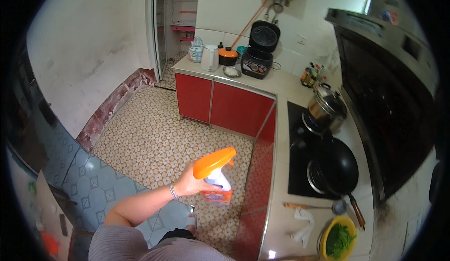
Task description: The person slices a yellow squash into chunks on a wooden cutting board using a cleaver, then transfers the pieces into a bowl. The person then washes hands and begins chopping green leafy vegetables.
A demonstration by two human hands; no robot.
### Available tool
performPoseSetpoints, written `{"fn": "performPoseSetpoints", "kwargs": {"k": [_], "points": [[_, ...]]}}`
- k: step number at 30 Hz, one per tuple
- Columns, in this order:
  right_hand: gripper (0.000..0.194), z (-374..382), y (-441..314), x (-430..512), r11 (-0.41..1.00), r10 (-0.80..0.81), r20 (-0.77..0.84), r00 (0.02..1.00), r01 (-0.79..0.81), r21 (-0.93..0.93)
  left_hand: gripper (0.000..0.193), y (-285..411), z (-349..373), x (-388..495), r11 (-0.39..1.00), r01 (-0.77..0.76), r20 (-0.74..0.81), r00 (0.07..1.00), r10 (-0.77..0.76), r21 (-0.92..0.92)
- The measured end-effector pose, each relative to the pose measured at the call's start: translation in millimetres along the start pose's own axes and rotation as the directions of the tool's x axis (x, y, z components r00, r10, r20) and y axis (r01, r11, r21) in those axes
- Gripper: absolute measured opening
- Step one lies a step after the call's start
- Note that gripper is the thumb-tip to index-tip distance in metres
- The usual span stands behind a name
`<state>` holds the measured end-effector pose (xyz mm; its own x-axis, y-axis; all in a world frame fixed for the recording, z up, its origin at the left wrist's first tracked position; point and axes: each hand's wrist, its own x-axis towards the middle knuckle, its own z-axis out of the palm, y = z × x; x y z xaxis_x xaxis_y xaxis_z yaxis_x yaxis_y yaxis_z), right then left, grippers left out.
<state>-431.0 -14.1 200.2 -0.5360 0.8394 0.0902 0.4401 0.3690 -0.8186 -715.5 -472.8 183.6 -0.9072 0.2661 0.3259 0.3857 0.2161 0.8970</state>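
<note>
My left hand [191,182] grips a spray bottle [220,183] by its neck, the thumb wrapped across the front. The bottle has an orange trigger head, a white neck and an orange label with writing. It is held upright, slightly tilted, in the air over the patterned floor, left of the counter. A beaded bracelet circles my left wrist. My right hand is out of view. To the right of the bottle lies the counter with a black gas hob [299,155]. A black wok [335,166] with a wooden handle sits on its near burner.
A steel pot [326,108] stands on the far burner under the range hood [383,113]. A ladle [313,206], a white cloth [303,227] and a yellow basin [325,250] of greens lie nearer. An open rice cooker [258,62], a kettle [210,59] and sauce bottles [311,76] line the back counter.
</note>
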Motion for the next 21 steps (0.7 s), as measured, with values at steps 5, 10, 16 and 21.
{"fn": "performPoseSetpoints", "kwargs": {"k": [5, 10, 16, 21], "points": [[0.056, 193, -92, 42, 0.940, -0.240, 0.098, 0.966, 0.206, 0.273, 0.048, -83, -111, 46, 0.853, -0.233, 0.048, 0.970, 0.238, 0.467], [0.061, 362, -212, 98, 0.839, -0.428, 0.301, 0.852, 0.250, 0.484, 0.056, -146, -212, 118, 0.923, -0.010, -0.132, 0.989, 0.066, 0.384], [0.072, 530, -365, 167, 0.812, -0.519, 0.502, 0.692, 0.217, 0.541, 0.075, -163, -342, 262, 0.865, 0.280, -0.376, 0.919, -0.116, 0.417], [0.070, 652, -497, 235, 0.712, -0.688, 0.561, 0.461, 0.277, 0.646, 0.075, -151, -444, 433, 0.840, 0.121, -0.476, 0.862, 0.176, 0.529]]}}
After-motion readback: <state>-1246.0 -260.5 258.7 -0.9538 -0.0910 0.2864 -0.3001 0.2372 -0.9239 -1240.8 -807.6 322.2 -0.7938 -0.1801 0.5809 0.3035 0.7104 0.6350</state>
